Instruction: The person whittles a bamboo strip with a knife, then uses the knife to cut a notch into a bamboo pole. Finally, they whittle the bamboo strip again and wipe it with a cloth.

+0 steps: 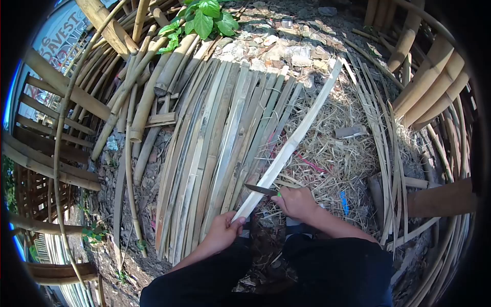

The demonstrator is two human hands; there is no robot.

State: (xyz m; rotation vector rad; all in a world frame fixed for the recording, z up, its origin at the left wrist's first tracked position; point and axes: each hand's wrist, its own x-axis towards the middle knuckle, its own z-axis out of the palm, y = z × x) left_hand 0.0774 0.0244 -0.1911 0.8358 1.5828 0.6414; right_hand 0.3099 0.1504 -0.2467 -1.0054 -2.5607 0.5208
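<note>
A long pale bamboo strip (289,148) slants from the lower middle up to the upper right. Its near end is gripped in my left hand (223,231), fingers wrapped round it. My right hand (298,203) is closed on the green handle of a knife (262,190), whose dark blade lies across the strip a little above my left hand. Just left of the strip, many split bamboo slats (215,138) lie side by side on the ground.
Shavings (332,153) cover the ground on the right, with a blue scrap (344,202) among them. Thin strips (376,123) lie further right. Bamboo poles (148,97) stack at the left, thick ones (432,82) at the upper right. A leafy plant (204,19) stands at the top.
</note>
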